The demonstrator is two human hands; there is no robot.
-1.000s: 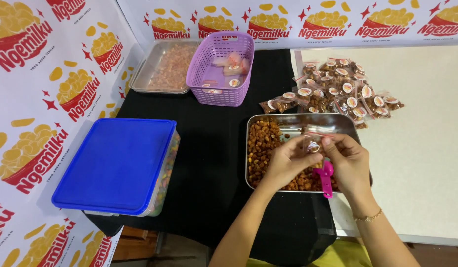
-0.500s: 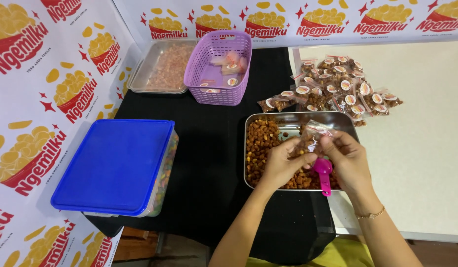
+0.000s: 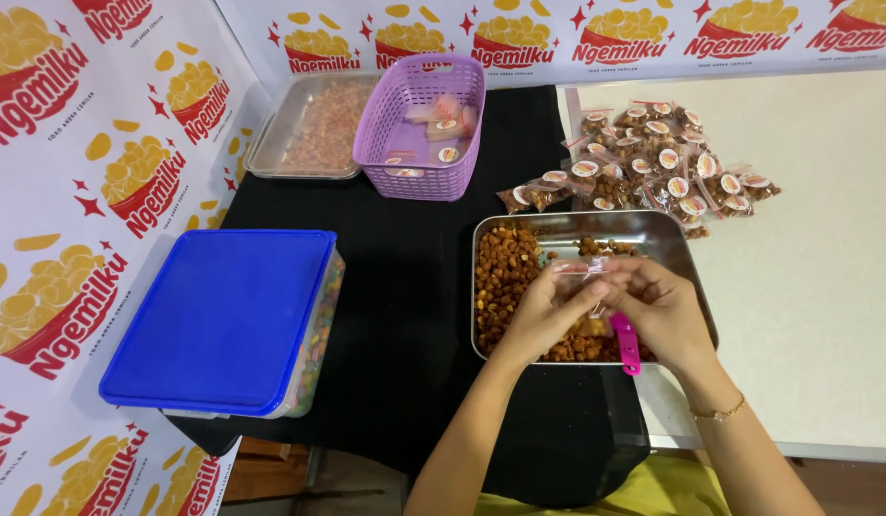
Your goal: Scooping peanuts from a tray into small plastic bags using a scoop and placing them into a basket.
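I see both hands, left (image 3: 543, 311) and right (image 3: 665, 311), pinching a small clear bag (image 3: 582, 268), its long axis left-right, over the snack tray (image 3: 677, 247).

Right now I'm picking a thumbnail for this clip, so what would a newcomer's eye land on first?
Probably both hands, left hand and right hand, pinching a small clear bag over the steel tray of brown coated nuts at centre. Next, the big blue-lidded box at left and the purple basket behind.
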